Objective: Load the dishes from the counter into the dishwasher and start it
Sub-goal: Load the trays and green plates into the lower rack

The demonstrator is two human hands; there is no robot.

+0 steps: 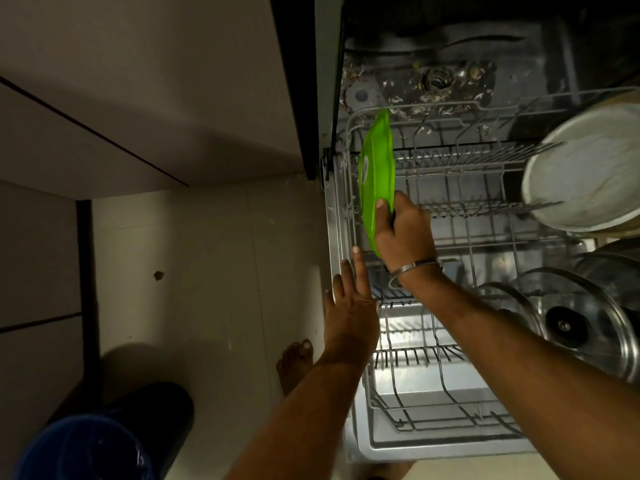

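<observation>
Pale tiled floor underfoot, with a small dark speck on it, and light cabinet fronts rising along the left. The dishwasher stands wide open, its dark tub floor littered with food scraps around the filter. The lower rack is pulled out over the dropped door, wire tines gleaming.

One green plate stands on edge at the rack's far left, against the side rail. The right hand has its grip closed on that plate's near rim, thumb on the face towards the camera, fingers curled behind; one metal bangle sits on the wrist. The left hand is released, fingers straight, fingertips touching the rack's left rail just beside the plate's lower edge.

Over on the right side of the rack: one large pale round dish tilted on its edge, blurred, and below it one steel lid with a black knob. More steel behind them, but I cannot tell what.

One bare foot shows on the tiles, and one blue bin sits at the lower left corner.
</observation>
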